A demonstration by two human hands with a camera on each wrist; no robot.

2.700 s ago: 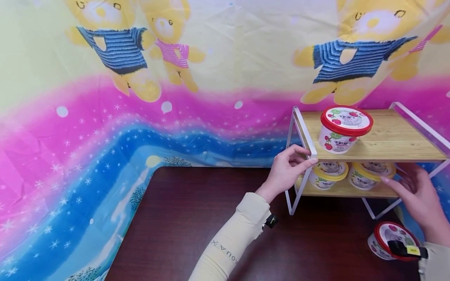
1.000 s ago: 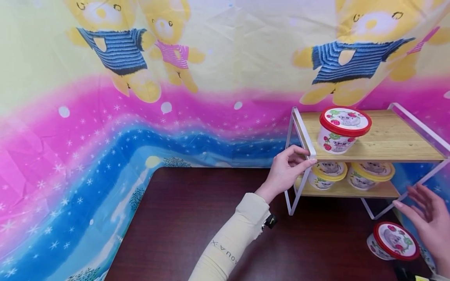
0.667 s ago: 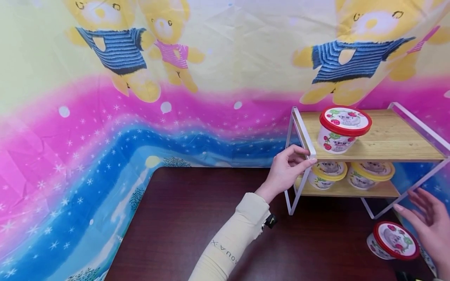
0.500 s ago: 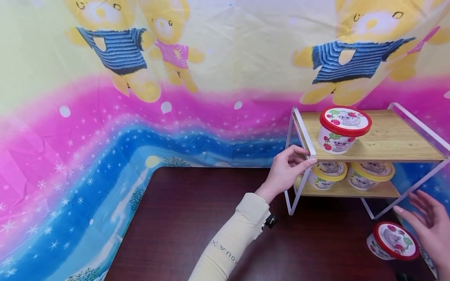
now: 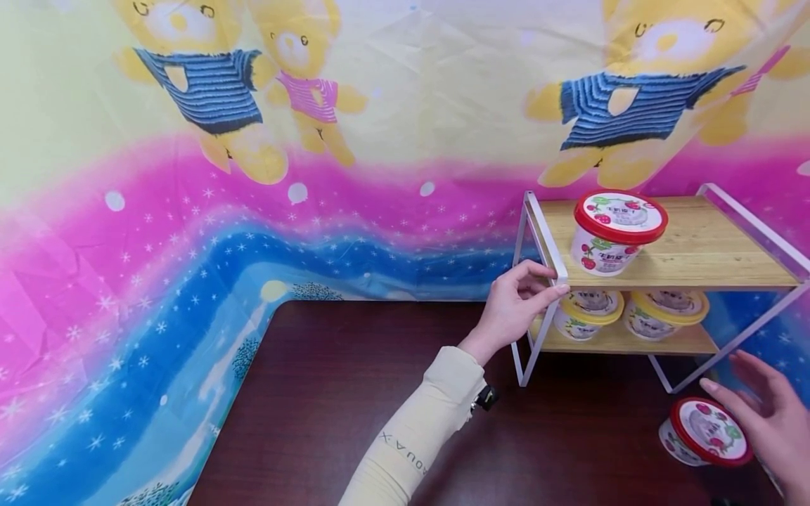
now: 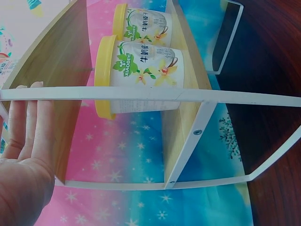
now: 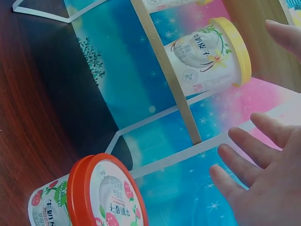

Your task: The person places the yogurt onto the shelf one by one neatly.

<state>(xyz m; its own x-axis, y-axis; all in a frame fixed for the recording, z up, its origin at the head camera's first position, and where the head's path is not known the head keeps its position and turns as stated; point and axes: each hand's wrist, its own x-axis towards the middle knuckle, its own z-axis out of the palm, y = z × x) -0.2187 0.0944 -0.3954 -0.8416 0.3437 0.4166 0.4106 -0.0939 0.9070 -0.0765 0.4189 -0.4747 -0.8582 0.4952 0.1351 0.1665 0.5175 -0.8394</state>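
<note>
My left hand [image 5: 515,302] holds the front left corner of a two-tier wooden shelf [image 5: 715,246] with a white metal frame. In the left wrist view its fingers [image 6: 30,127] lie against the white bar. My right hand [image 5: 768,414] hovers with parted fingers beside a red-lidded tub [image 5: 711,432] on the table, apparently not touching it. Another red-lidded tub [image 5: 616,232] stands on the top tier at the left. Below, two yellow-lidded tubs stand side by side, the left tub [image 5: 587,316] and the right tub [image 5: 666,316].
The dark wooden table [image 5: 354,393] reaches from the shelf to the left and front. A printed cloth [image 5: 380,190] with bears hangs behind it and down the sides. The slanting frame leg [image 5: 734,344] stands between the lower tier and my right hand.
My right hand has withdrawn from the right yellow-lidded tub on the lower tier and moved down beside the red-lidded tub on the table. My left hand stays on the shelf corner.
</note>
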